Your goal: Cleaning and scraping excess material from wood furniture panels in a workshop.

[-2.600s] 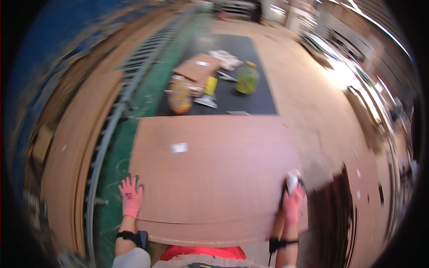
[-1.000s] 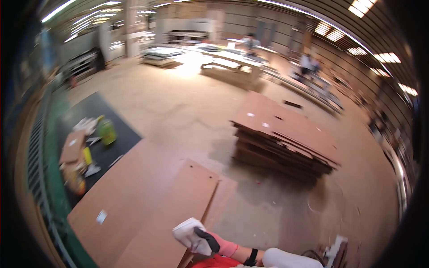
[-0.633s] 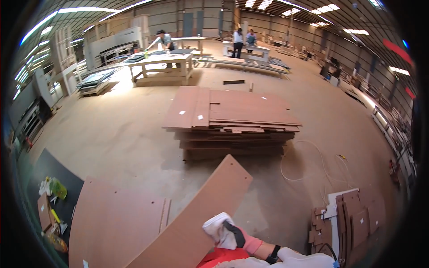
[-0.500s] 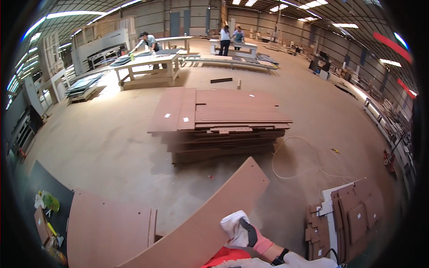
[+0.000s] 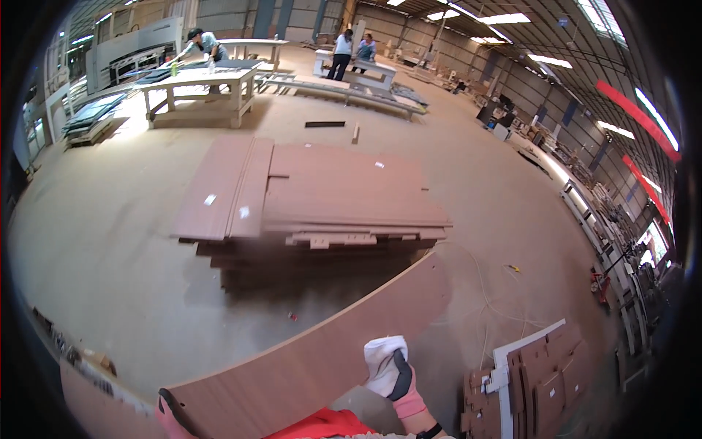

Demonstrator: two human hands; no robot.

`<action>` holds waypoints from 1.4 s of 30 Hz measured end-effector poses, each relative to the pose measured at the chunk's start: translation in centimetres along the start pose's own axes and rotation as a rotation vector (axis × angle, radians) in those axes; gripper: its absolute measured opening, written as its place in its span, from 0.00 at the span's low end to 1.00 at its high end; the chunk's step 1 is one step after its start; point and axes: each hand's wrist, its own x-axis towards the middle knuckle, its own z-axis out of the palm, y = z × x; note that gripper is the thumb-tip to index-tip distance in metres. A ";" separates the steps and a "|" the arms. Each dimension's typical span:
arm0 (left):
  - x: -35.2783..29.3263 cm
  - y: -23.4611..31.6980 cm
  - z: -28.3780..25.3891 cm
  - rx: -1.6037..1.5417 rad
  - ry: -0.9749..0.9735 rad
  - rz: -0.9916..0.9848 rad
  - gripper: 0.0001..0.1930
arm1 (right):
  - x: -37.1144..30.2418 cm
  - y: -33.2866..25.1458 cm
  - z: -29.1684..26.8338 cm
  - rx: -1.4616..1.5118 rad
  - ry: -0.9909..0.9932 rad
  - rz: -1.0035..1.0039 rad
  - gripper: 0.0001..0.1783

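Note:
A long reddish-brown wooden board [image 5: 307,355] slants across in front of me, with a few small holes near its ends. At its lower left end, my left hand [image 5: 172,418], in a pink and dark glove, grips the edge; part of that hand lies outside the picture. My right hand [image 5: 405,388], gloved likewise, is closed on a white cloth [image 5: 382,357] and presses it to the board's face towards the right end. Beyond the board stands a stack of brown panels [image 5: 344,183] with white labels on top.
Smaller brown pieces [image 5: 545,373] are piled at the lower right. A pale hose [image 5: 486,293] loops over the floor near them. Another brown panel [image 5: 99,399] lies at lower left. Farther off, people work at wooden tables [image 5: 197,77], and a low bench [image 5: 344,89] runs across.
The board has swung to a flatter slant and its left end has come into view, with my left hand on it. My view has turned right and tilted. The cloth stays in my right hand.

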 end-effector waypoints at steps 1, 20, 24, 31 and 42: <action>2.1 0.3 2.5 -0.010 -0.014 0.003 0.28 | 2.6 -0.3 0.3 0.055 0.020 0.027 0.25; 23.7 -7.2 40.8 -0.903 0.032 -0.662 0.25 | 58.4 -7.1 2.8 -0.068 -0.119 0.414 0.22; 23.2 -13.7 50.1 -0.154 0.253 -0.593 0.30 | 73.2 -4.6 7.2 -0.368 -0.026 0.521 0.25; 27.6 -10.3 62.7 -0.084 0.497 -0.851 0.24 | 92.9 1.4 9.6 -0.567 -0.046 0.702 0.32; 32.8 -10.8 69.0 -0.196 0.413 -0.951 0.25 | 101.0 1.9 13.4 -0.899 -0.137 0.438 0.30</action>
